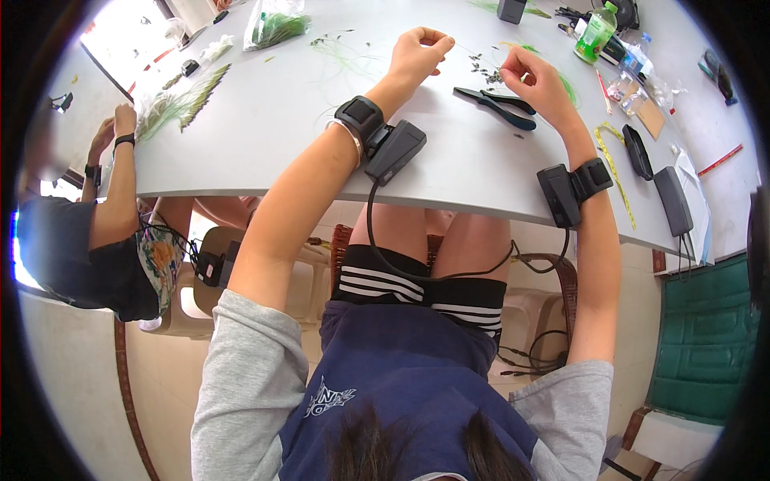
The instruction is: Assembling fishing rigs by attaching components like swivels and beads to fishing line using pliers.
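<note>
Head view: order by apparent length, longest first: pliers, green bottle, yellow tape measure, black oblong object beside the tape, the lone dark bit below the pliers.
1. Yellow tape measure, counting its curve
2. Pliers
3. Green bottle and black oblong object: too alike to rank
4. Dark bit

White lettering (330, 398) (upside down) on navy shirt (417, 365); small print (593, 36) on green bottle (597, 30)
</note>
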